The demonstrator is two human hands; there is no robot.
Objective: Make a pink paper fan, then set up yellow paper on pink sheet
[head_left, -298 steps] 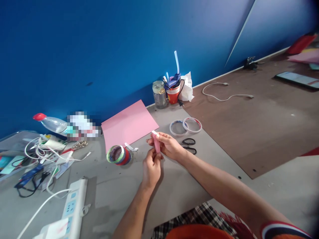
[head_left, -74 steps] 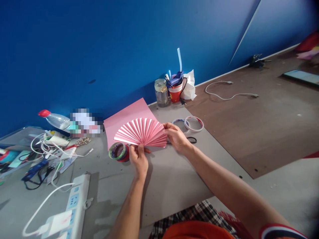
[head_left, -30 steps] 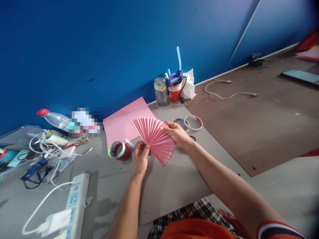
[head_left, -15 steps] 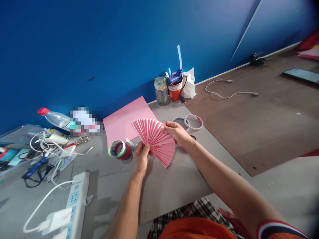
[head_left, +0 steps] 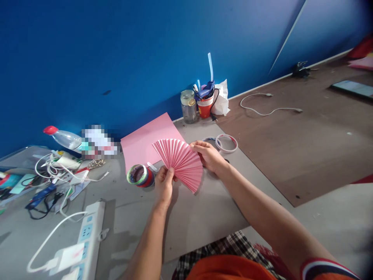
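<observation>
A pleated pink paper fan (head_left: 180, 161) is spread in a half circle above the grey desk. My left hand (head_left: 164, 182) is closed on its gathered base, thumb over the folds. At the fan's upper right edge, my right hand (head_left: 206, 155) has thumb and fingers pinched together on the rim; the fingers behind are partly hidden. Beneath and beyond the fan lies a flat pink sheet (head_left: 140, 149). A tape roll with a coloured, patterned rim (head_left: 137, 175) stands left of my left hand. Beyond my right hand, a narrow tape ring (head_left: 226, 143) overlaps another.
Against the blue wall stand a glass jar (head_left: 189, 109) and a red paper cup (head_left: 204, 107) of tools. Cables and a bottle (head_left: 65, 138) clutter the left, above a power strip (head_left: 89, 229). On the brown board (head_left: 279, 151) lie a white cable (head_left: 256, 112) and a phone (head_left: 355, 89).
The fan has shifted slightly left and tilted a little. My right thumb and fingers have slid from its pleats out to its edge. My left hand keeps its hold on the base.
</observation>
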